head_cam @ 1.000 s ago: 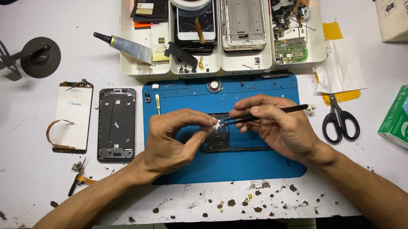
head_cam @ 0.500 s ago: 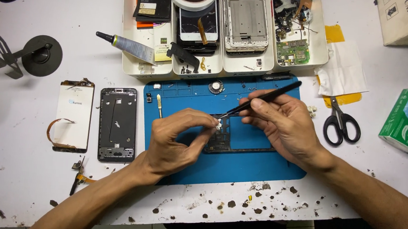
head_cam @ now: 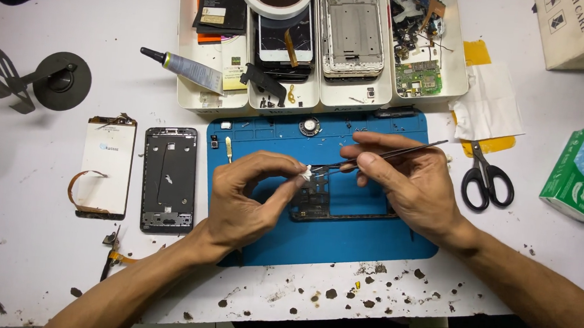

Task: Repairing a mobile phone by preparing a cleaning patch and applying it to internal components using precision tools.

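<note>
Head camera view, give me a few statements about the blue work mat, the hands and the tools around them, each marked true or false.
1. The right hand holds thin black tweezers over the blue rubber work mat. True.
2. The left hand pinches a small white wad at the tweezers' tip. True.
3. The black-handled scissors lie on the mat. False: they lie on the white table, right of it.
4. The dark phone frame left of the mat rests in a tray. False: it lies on the table.
</note>
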